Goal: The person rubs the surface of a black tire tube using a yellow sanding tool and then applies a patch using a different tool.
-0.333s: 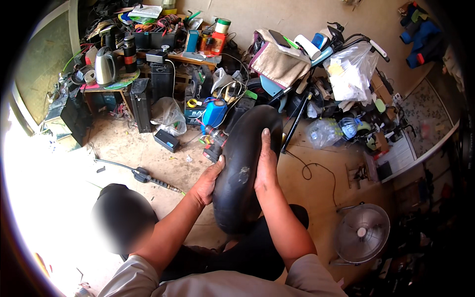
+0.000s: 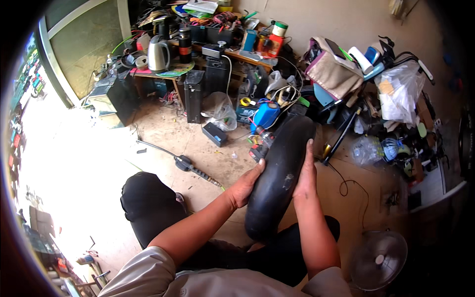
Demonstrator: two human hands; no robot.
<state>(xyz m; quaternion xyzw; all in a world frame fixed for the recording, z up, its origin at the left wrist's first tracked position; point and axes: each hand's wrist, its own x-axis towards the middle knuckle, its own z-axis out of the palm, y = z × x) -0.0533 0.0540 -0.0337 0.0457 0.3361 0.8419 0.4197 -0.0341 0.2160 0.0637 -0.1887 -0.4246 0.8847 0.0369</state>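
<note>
A smooth black rubber inner tube (image 2: 275,190), plump and ring-shaped, stands nearly on edge in front of me, tilted a little to the right at its top. My left hand (image 2: 246,185) grips its left side, thumb pointing up along the rubber. On the opposite side my right hand (image 2: 306,174) is pressed, with its thumb on the upper face and its other fingers mostly hidden behind the tube. A pale scuff marks the rubber between the hands. The tube's lower end is above my dark-trousered legs. Just beyond its left side lies a red and black cordless drill (image 2: 259,147).
An air hose with a gauge handle (image 2: 185,163) lies on the floor at left. Ahead are a small black box (image 2: 214,134), a blue pack (image 2: 265,116) and a cluttered bench with a kettle (image 2: 158,55). A loaded bike (image 2: 341,133) stands right; a fan (image 2: 378,260) is lower right.
The view has swung to the left, so the surroundings sit farther right in the picture. Both hands keep their hold on the inner tube, which leans slightly more to the right.
</note>
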